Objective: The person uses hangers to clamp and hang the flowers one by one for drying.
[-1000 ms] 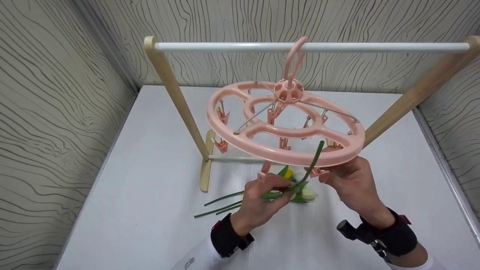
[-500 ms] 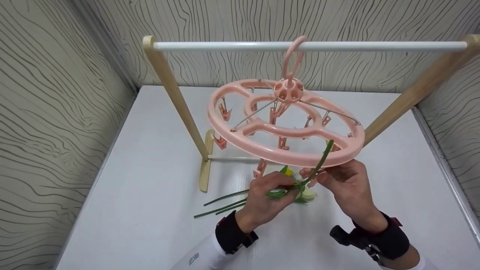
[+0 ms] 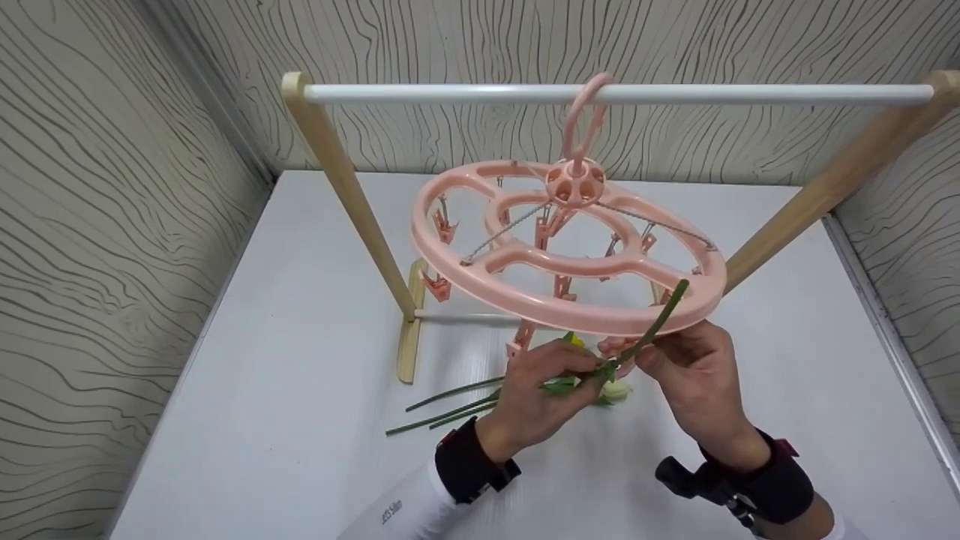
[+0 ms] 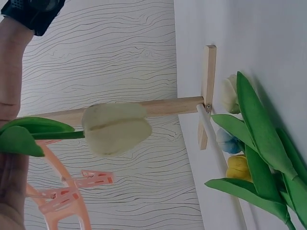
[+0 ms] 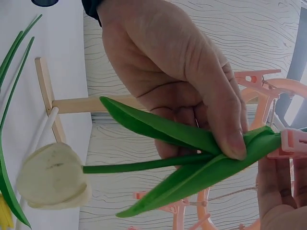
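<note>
My left hand pinches a white tulip by its green leaves. The flower hangs head down in both wrist views, while its green stem slants up past the near rim of the round pink clip hanger. Under that rim, my right hand holds a pink clip, which sits at the stem where the leaves begin. Several more pink clips dangle from the ring. Part of the right hand's fingers is hidden by the rim in the head view.
The hanger's hook hangs on the white bar of a wooden stand. More tulips lie on the white table under the hands, among them a yellow one and a blue one. Patterned walls close in the sides.
My left hand has shifted right with the tulip, and its stem has moved toward my right hand. The right hand has drawn slightly left with the clip, and the ring has swayed a little.
</note>
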A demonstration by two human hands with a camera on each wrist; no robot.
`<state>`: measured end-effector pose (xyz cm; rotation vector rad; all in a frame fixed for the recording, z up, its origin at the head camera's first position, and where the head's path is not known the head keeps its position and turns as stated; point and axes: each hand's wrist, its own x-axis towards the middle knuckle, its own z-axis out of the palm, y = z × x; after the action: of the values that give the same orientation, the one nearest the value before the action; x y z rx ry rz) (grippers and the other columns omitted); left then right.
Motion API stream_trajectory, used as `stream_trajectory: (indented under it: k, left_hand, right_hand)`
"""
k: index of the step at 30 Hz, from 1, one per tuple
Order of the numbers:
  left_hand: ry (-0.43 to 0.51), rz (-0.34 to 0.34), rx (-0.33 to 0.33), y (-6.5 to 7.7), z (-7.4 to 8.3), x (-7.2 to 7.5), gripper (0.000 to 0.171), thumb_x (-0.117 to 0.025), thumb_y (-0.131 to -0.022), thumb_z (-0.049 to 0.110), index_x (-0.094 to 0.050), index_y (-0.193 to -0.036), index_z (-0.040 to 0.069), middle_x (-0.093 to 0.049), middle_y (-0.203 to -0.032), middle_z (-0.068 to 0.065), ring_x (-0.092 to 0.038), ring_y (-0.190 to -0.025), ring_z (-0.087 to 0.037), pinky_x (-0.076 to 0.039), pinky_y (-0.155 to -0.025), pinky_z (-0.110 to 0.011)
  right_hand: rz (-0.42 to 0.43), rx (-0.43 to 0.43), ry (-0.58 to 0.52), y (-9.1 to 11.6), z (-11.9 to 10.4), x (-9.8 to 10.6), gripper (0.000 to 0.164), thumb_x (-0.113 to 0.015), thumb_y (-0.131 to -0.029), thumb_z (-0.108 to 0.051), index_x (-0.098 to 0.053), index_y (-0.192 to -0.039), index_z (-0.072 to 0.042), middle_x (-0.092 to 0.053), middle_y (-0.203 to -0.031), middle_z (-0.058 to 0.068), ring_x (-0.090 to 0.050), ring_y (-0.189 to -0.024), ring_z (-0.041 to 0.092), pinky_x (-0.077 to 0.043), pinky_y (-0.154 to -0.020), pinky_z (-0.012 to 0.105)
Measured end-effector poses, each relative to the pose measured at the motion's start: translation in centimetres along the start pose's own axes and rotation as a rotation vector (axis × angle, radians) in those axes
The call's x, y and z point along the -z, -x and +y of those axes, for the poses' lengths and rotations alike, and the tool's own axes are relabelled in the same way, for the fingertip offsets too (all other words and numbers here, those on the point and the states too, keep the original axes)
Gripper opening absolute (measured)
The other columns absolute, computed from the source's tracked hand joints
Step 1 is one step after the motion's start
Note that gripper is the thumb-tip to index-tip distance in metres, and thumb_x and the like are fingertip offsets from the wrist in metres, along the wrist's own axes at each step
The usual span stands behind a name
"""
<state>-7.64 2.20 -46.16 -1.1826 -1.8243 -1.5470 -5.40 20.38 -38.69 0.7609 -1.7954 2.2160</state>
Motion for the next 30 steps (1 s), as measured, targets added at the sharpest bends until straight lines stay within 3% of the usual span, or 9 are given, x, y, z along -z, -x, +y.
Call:
stream_trajectory:
  k: [11, 21, 30]
  left_hand:
    - [0.009, 0.015, -0.028, -0.2, -0.2, -0.2, 0.02, -0.078, -0.079, -0.011, -0.07, -0.092, 0.001, -0.072, -0.09, -0.01, -0.07, -0.083, -0.015, -0.057, -0.079, -0.017]
    - [0.019, 0.017, 0.037, 0.1, 0.0, -0.2, 0.025, -0.08, -0.081, -0.006, -0.068, -0.101, 0.002, -0.07, -0.094, -0.009, -0.07, -0.085, -0.014, -0.057, -0.078, -0.016]
    - [-0.058, -0.017, 0.063, 0.7, 0.2, 0.5, 0.03, -0.083, -0.084, 0.005, -0.068, -0.11, 0.004, -0.071, -0.102, -0.007, -0.069, -0.093, -0.012, -0.056, -0.082, -0.016]
  right_hand:
    - [-0.034, 0.023, 0.0, 0.3, 0.6, 0.0, 0.034, -0.063, -0.099, -0.002, -0.053, -0.124, 0.019, -0.07, -0.101, 0.024, -0.071, -0.095, 0.027, -0.059, -0.083, 0.029]
    - [-0.013, 0.044, 0.019, 0.4, 0.7, 0.3, 0.035, -0.067, -0.097, -0.005, -0.056, -0.119, 0.02, -0.07, -0.098, 0.025, -0.072, -0.093, 0.027, -0.06, -0.081, 0.029]
    - [0.013, 0.073, 0.042, 0.6, 0.8, 1.4, 0.038, -0.068, -0.097, -0.008, -0.057, -0.119, 0.021, -0.071, -0.096, 0.026, -0.072, -0.092, 0.025, -0.06, -0.079, 0.026]
